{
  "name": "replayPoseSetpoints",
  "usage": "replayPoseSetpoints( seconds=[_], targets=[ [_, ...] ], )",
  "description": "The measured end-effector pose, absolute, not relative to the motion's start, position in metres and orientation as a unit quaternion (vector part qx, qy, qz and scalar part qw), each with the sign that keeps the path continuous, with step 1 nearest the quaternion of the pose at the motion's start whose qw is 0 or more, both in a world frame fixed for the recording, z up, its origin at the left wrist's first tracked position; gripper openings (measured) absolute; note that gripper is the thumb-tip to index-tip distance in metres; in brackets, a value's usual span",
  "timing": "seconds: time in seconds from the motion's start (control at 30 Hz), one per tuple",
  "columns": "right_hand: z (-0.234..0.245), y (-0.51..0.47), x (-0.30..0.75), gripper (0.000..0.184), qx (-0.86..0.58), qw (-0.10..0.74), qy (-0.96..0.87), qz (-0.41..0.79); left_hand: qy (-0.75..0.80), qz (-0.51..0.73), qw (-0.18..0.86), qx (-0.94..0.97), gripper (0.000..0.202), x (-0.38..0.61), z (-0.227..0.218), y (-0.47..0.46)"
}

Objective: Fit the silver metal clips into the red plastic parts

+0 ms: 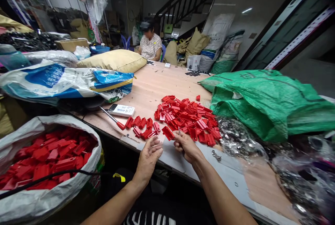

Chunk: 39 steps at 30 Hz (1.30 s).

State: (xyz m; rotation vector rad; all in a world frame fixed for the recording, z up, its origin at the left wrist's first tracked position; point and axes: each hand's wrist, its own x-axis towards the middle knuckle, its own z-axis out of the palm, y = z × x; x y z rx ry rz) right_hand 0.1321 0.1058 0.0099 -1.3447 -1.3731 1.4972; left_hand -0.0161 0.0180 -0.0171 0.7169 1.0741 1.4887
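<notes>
My right hand [186, 144] is closed, with a red plastic piece [168, 133] at its thumb and fingertips. A thin metal object shows at those fingers; its kind is hard to make out. My left hand [150, 153] is open just left of that piece, its fingers loosely bent with nothing seen in them. Beyond the right hand spreads a pile of red plastic pieces [187, 118]. A smaller row of red pieces [142, 124] lies past my left fingertips, near a screwdriver [115, 119] with a red end.
At the left stands a white sack [92, 130] full of red pieces. A white box-shaped device [121, 110] lies on the table [146, 89]. Bags of shiny metal parts [239, 137] and a green sack [261, 99] occupy the right. Across the table sits another person [151, 45].
</notes>
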Motion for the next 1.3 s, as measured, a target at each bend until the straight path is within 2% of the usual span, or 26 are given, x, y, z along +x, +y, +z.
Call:
replayPoseSetpoints(
  seconds=[0.2,0.3,0.43,0.5,0.63,0.67,0.87,1.07,1.3],
  targets=[
    [0.006,0.063,0.138,0.033,-0.423,0.333,-0.383,0.751,0.395,0.619,0.590,0.337,0.066,-0.004,-0.006,0.016],
    [0.002,0.048,0.135,0.035,-0.398,0.341,-0.336,0.783,0.394,0.616,0.568,0.378,0.073,0.000,-0.007,0.012],
    [0.004,0.043,0.130,0.034,-0.395,0.317,-0.363,0.782,0.408,0.623,0.530,0.406,0.064,-0.002,-0.009,0.008],
    [0.007,0.051,0.129,0.031,-0.434,0.310,-0.465,0.707,0.408,0.629,0.533,0.392,0.062,-0.006,-0.008,0.008],
    [0.012,0.083,0.121,0.021,-0.529,0.283,-0.712,0.365,0.417,0.635,0.543,0.357,0.058,-0.011,-0.002,0.006],
    [0.013,0.091,0.116,0.018,-0.536,0.270,-0.734,0.317,0.418,0.633,0.548,0.351,0.057,-0.011,-0.001,0.006],
    [0.020,0.133,0.075,0.014,-0.568,0.215,-0.756,0.244,0.406,0.619,0.577,0.344,0.058,-0.010,-0.005,0.003],
    [0.019,0.159,0.064,0.011,-0.586,0.214,-0.724,0.293,0.404,0.614,0.594,0.327,0.059,-0.014,-0.006,0.000],
    [0.017,0.153,0.106,0.026,-0.519,0.246,-0.646,0.502,0.350,0.614,0.661,0.251,0.064,-0.011,-0.004,0.000]
  ],
)
